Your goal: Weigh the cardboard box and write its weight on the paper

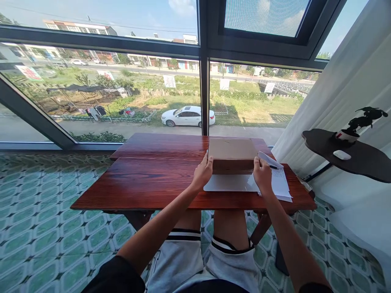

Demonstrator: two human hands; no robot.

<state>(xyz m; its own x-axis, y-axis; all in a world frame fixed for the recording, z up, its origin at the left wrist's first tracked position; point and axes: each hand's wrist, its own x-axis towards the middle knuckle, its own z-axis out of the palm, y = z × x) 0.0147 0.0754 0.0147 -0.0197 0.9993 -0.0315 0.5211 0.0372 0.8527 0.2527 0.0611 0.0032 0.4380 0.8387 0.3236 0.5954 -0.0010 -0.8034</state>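
Note:
A closed brown cardboard box [232,150] is held between my two hands over the right half of the wooden table. My left hand [203,171] grips its left side, and my right hand [262,173] grips the right side near the front corner. Under the box's front edge shows a flat, light grey panel [229,184], perhaps a closed laptop. Beside my right hand lie white papers [281,183] with writing, and a dark pen [273,166] rests on them. Whether the box touches the panel cannot be made out.
The dark red wooden table [137,183] stands before a large window. At the right, a black side stand [372,162] bears a white mouse [342,155] and a small potted figure or plant [348,135]. A white curtain [345,81] hangs behind it.

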